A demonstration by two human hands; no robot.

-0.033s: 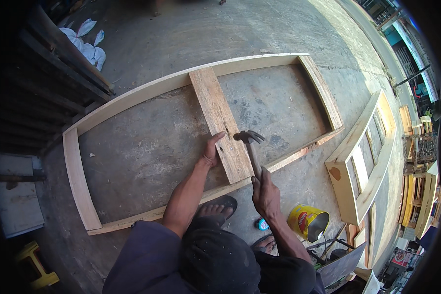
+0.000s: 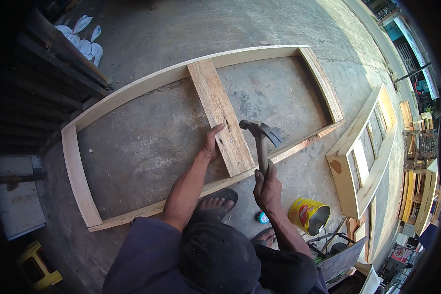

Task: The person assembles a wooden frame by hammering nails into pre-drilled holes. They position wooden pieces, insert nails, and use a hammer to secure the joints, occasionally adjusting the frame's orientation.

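Observation:
A wooden frame [image 2: 121, 214] of pale boards lies on the concrete floor, with a wider cross board [image 2: 208, 93] spanning its middle. My left hand [image 2: 212, 141] is closed around the left edge of that cross board, thumb on its top face. Small dark marks show on the wood near the thumb; whether they are holes or nails I cannot tell. In my right hand [image 2: 268, 188] is a claw hammer [image 2: 261, 147], gripped by its handle. Its head is held up to the right of the cross board, apart from the wood, claw pointing right.
A yellow bucket [image 2: 299, 211] and a small blue-lidded container [image 2: 263, 218] stand near my right foot. Another wooden frame [image 2: 344, 174] lies to the right, with stacked lumber beyond. White sacks [image 2: 89, 50] and dark slats are at the left, above a yellow stool [image 2: 40, 264].
The hammer has swung away from the cross board toward the right, and its head has turned. My left hand keeps its hold on the board. The whole view has shifted slightly.

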